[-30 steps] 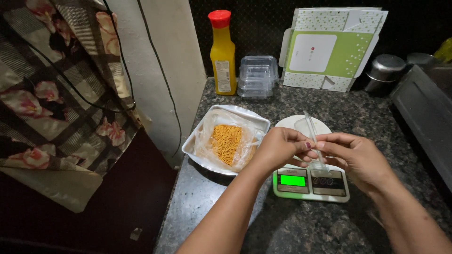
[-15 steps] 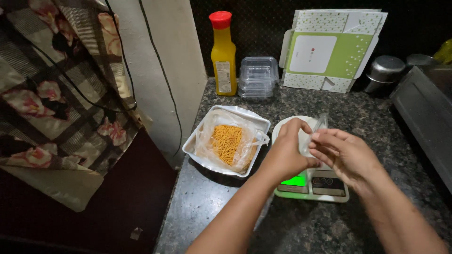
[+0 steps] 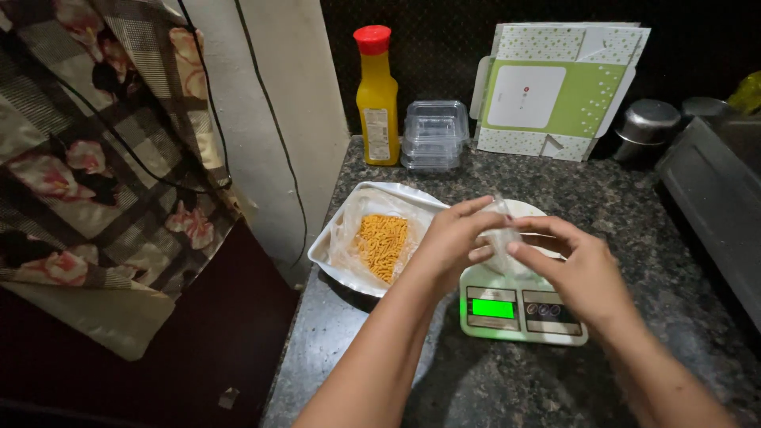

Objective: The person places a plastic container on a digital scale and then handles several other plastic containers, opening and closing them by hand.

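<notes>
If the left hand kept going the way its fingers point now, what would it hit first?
The left hand points right, at the small clear plastic bag it already pinches; right behind that, the right hand. Depth between them is unclear.

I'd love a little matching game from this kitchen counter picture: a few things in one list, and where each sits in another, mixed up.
Things:
1. Orange bottle with a red cap
2. Orange snack sticks
3. Clear small bag
4. Stack of clear plastic boxes

Places:
A. Between both hands, above the scale
B. In the white tray, on a clear plastic sheet
C. At the back of the counter, against the pale wall
D. Between the bottle and the green and white carton

Pairs: 1-C, 2-B, 3-A, 4-D
</notes>
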